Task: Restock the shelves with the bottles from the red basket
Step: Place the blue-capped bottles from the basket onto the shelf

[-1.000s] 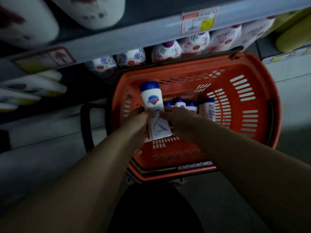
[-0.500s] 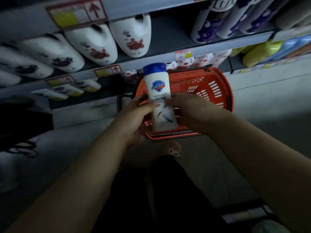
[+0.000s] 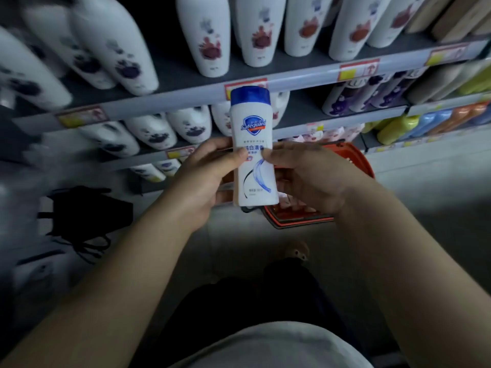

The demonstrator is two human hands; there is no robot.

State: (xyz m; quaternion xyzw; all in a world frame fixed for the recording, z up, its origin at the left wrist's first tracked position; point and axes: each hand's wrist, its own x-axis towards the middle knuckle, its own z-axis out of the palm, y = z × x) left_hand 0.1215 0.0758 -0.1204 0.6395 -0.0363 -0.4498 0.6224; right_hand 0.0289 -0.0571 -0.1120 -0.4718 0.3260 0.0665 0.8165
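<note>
**Dim shop aisle, one bottle in both hands**

Grey metal shelves (image 3: 186, 95) run across the far side of a dim aisle. They are packed with tall white plastic bottles printed with dark red flowers (image 3: 210, 35) on the top board, and squat white jugs with dark prints (image 3: 151, 131) lie below them. Far right stand yellow, blue and orange bottles (image 3: 396, 128). Red and yellow price tags (image 3: 358, 69) sit on the shelf edges.

I hold a small white plastic bottle with a blue cap and a blue shield label (image 3: 252, 144) upright in front of the shelves, its label facing me. My left hand (image 3: 202, 179) grips its left side, thumb on the front. My right hand (image 3: 305, 176) grips the right side the same way, so both hands are curled round the one bottle.

The red plastic basket (image 3: 356, 158) stands on the pale floor (image 3: 239, 235) at the foot of the shelves, beyond my right hand, which hides most of it. I cannot tell what it holds. A black bag (image 3: 87, 208) lies on the floor to the left.
</note>
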